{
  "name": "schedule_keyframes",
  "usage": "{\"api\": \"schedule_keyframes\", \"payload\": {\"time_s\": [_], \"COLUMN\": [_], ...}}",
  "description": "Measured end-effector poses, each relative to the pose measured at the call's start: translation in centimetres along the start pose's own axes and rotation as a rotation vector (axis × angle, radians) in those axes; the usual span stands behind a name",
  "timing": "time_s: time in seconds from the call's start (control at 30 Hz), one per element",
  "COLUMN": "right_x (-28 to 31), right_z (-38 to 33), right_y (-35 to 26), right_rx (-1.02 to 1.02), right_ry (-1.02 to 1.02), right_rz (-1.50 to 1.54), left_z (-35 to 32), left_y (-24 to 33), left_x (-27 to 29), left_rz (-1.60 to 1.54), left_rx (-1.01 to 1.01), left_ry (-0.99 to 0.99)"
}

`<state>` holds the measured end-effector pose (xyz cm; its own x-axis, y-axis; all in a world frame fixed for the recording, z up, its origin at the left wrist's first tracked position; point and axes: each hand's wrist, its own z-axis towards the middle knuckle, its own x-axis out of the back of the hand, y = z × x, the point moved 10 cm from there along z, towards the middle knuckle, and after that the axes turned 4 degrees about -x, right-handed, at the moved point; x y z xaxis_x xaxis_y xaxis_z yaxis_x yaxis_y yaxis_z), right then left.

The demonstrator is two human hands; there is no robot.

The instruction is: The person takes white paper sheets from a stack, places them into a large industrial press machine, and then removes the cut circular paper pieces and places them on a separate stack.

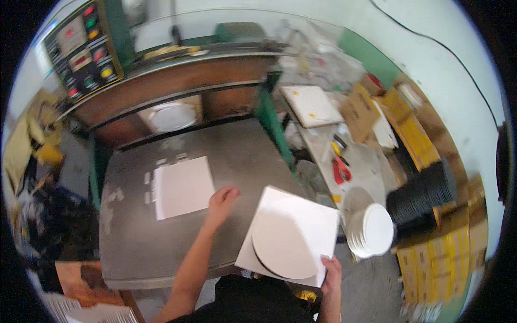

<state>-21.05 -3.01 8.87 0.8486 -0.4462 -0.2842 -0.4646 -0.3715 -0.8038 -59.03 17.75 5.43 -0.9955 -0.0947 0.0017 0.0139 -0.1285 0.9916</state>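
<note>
My right hand (331,273) grips the lower right edge of a white square board (311,209), tilted above the front edge of the dark press table (242,161). A round pale disc (285,245) lies on that board, with a dark line along its lower left rim. My left hand (223,202) hovers over the table, fingers drawn together and slightly blurred, with nothing visible in them. Just left of it, a pale square sheet (184,188) rests flat on the table, its far and left edges beside several small light blocks (148,177).
Behind the table stands the press frame (226,70) with a button panel (83,51). To the right, a side bench (318,148) carries a white board (311,105), a red tape dispenser (341,171) and stacked white discs (377,229). Black stacked rounds (423,191) and cartons (436,264) stand farther right.
</note>
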Motion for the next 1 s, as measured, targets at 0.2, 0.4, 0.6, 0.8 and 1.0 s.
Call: {"api": "schedule_keyframes", "payload": {"time_s": [0.2, 0.4, 0.6, 0.8, 1.0], "right_x": [4.3, 10.4, 16.9, 26.6, 45.3], "right_z": [0.0, -0.6, 1.1, 0.9, -7.1], "right_y": [2.3, 1.2, 3.0, 6.1, 2.9], "right_rx": [-0.033, -0.044, -0.154, -0.241, -0.065], "right_ry": [-0.040, -0.052, -0.083, -0.032, 0.232], "right_rz": [0.215, 0.267, 0.294, 0.208, -0.111], "left_z": [-9.7, -13.1, -13.4, -19.8, -17.2], "left_y": [7.8, 8.2, 6.8, 3.7, 0.7], "left_x": [-7.6, -15.6, -21.2, -33.4, -44.3], "left_rz": [-0.473, -0.140, 0.128, -0.035, -0.317], "left_rx": [0.485, 0.455, 0.354, 0.547, 0.679], "left_ry": [-0.391, -0.584, -0.349, -0.680, -0.660]}}
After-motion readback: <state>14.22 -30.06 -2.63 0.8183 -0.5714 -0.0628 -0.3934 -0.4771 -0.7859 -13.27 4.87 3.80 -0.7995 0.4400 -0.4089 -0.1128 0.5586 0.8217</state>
